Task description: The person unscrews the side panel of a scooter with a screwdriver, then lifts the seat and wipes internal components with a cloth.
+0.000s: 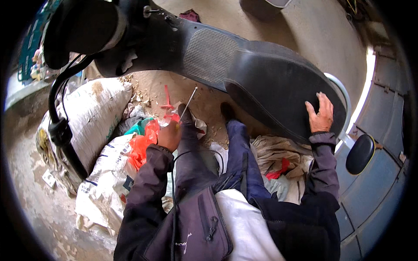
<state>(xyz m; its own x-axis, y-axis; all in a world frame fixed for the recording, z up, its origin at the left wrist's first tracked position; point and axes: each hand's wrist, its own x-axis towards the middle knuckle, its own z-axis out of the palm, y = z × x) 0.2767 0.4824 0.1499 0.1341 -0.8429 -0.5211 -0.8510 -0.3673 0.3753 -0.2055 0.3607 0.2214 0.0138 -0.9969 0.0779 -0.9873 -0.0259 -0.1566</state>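
Observation:
My left hand (168,136) is closed around the handle of a screwdriver (188,103), mostly hidden by the fingers. The thin metal shaft points up and away, over my shoe and the floor. On the right, my right hand (321,115) lies with its fingers apart on the black seat (274,80) of a scooter. The scooter's ridged footboard (210,54) stretches to the left of the seat. Its black handlebar (55,98) curves down at the far left.
Stuffed white sacks (93,113) and red plastic bags (143,143) lie at the left. Beige cloth or sacking (278,154) is heaped beside my right leg. A grey rail (342,85) with a black pad (360,154) rounds the seat's end, near blue metal panels (383,130).

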